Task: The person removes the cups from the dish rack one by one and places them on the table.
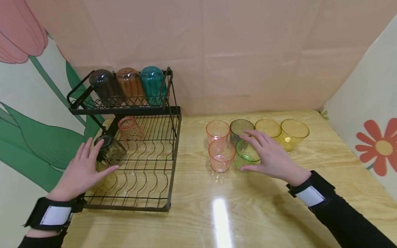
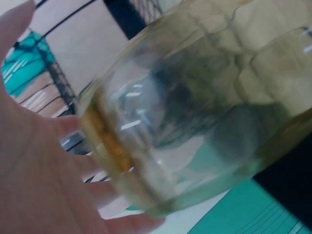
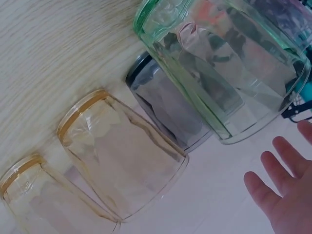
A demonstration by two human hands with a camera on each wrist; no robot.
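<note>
My left hand [image 1: 79, 170] hovers at the left side of the lower rack with its fingers spread and nothing held. Beneath and beside it lie a tilted clear-yellow glass [image 1: 107, 182] and a dark grey glass [image 1: 113, 155]; whether the fingertips touch the dark one I cannot tell. The yellow glass [image 2: 195, 122] fills much of the left wrist view. My right hand [image 1: 273, 156] is at the right of a green glass [image 1: 243, 160], thumb and fingers apart. In the right wrist view a gap shows between the fingers and the green glass [image 3: 219, 73].
Around the green glass stand two pink glasses [image 1: 221, 156], a grey glass [image 1: 237, 129] and two yellow glasses [image 1: 291, 136], mouths up. The black two-tier rack [image 1: 169, 172] has a tilted pink glass [image 1: 131, 131] below and upside-down black, brown [image 1: 131, 84] and teal glasses [image 1: 152, 84] on top.
</note>
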